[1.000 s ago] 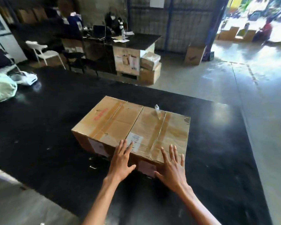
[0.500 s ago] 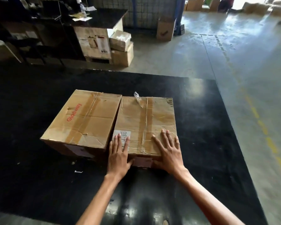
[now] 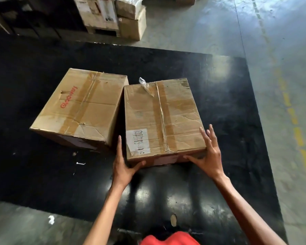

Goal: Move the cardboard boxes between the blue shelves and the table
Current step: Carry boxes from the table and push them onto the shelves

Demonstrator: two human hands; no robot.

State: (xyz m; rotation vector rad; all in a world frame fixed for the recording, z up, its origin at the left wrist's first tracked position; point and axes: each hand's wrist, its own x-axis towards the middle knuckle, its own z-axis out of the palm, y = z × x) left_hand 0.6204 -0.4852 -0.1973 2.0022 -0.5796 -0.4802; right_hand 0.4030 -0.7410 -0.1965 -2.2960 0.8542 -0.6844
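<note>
Cardboard box (image 3: 162, 117), label (image 3: 137, 141) illegible

We see matt brown cardboard on the nearer box (image 3: 177, 112), creased and scuffed, with shinier brown tape (image 3: 155, 110) along its seam, a worn white paper label (image 3: 138, 140) and a crinkled scrap of clear plastic (image 3: 145, 84) at its far edge. The other box (image 3: 81, 106) is the same matt cardboard, dented and torn in places. The table (image 3: 219, 200) has a glossy black top, speckled with scuffs. The floor (image 3: 281, 50) looks like smooth, faintly shiny concrete. Red cloth (image 3: 168, 238) shows at the bottom edge.
</note>
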